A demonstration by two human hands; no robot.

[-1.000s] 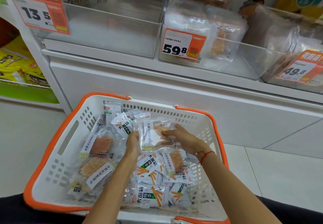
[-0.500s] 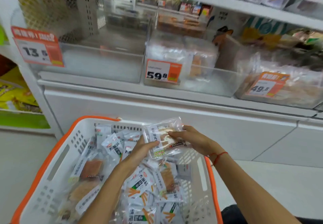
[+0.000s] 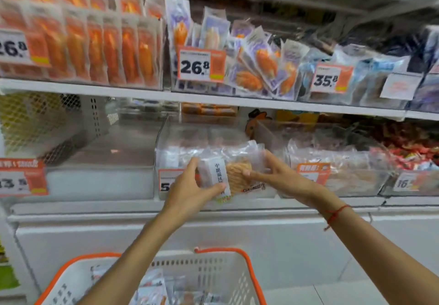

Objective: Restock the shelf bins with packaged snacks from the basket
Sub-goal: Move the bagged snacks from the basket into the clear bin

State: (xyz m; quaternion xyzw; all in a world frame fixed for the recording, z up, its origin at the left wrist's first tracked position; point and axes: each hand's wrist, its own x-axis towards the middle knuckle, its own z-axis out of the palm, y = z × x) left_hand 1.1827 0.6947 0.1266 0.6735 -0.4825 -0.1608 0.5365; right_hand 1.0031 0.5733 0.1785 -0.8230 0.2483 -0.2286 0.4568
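Note:
A clear snack packet with a white label strip and a tan snack inside is held up in front of the middle clear shelf bin. My left hand grips its left edge, thumb on the front. My right hand grips its right side, fingers on the front. The bin holds several similar packets at its back. Low in the view, the white basket with an orange rim holds several more packets.
An empty clear bin sits to the left, filled bins to the right. Orange price tags hang on the bin fronts. The upper shelf carries rows of orange and purple packets just above the hands.
Both hands lifted the packet out of the basket and up to the front of the middle bin. The view tilted upward, showing the upper shelf.

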